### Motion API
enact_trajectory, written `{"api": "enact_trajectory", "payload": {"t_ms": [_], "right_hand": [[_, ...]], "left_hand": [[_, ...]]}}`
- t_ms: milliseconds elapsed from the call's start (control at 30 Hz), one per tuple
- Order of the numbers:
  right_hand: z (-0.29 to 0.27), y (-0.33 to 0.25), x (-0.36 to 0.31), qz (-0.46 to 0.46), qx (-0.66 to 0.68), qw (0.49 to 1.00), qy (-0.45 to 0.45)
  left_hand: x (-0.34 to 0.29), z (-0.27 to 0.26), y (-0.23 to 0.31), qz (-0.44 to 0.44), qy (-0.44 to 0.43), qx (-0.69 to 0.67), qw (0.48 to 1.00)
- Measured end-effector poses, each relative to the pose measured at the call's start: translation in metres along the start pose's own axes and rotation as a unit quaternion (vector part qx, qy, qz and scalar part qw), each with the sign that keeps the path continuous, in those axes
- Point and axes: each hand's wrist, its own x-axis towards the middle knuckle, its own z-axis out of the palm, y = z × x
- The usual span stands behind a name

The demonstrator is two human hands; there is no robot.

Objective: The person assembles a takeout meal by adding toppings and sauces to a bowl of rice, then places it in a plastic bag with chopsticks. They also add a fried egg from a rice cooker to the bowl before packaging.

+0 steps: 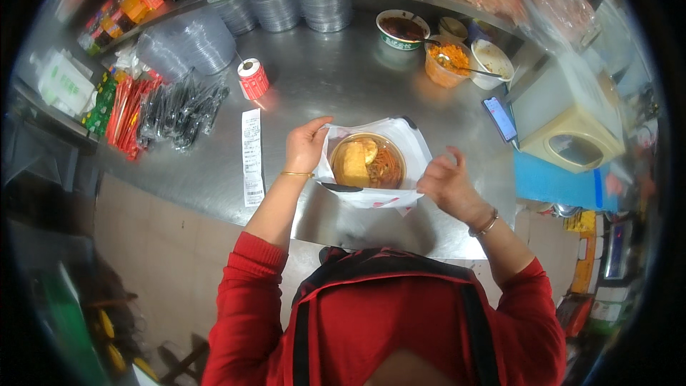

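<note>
A round bowl of food (pixel 366 163) sits inside a white carrier bag (pixel 418 139), whose mouth is spread around it on the steel counter. Noodles, a yellow-brown slab and what looks like a fried egg show in the bowl; whether a see-through lid covers it I cannot make out. My left hand (pixel 307 144) pinches the bag's left edge, thumb and fingers at its upper left corner. At the right edge, my right hand (pixel 449 184) grips the bag between thumb and forefinger, its other fingers curled. Dark strips mark the bag's near and far edges.
Left of the bag, a printed paper slip (pixel 252 157) lies below a red-and-white label roll (pixel 252 78). Black-wrapped cutlery (pixel 179 114) is heaped farther left. Tubs of food (pixel 448 64) with spoons, a phone (pixel 500 120) and a cream-coloured container (pixel 572 125) stand right. Stacked plastic lids (pixel 325 11) line the back.
</note>
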Motion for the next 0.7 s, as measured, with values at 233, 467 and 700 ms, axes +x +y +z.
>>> {"api": "enact_trajectory", "payload": {"t_ms": [233, 467, 700], "right_hand": [[-0.023, 0.004, 0.034, 0.018, -0.004, 0.997, 0.077], [-0.03, 0.009, 0.05, 0.011, -0.026, 0.992, 0.124], [-0.022, -0.006, 0.044, -0.01, 0.021, 0.997, 0.072]], "left_hand": [[-0.004, -0.019, -0.006, -0.046, 0.109, -0.09, 0.989], [-0.013, -0.037, 0.001, -0.067, 0.155, -0.209, 0.963], [-0.05, -0.042, -0.008, -0.044, 0.139, -0.088, 0.985]]}}
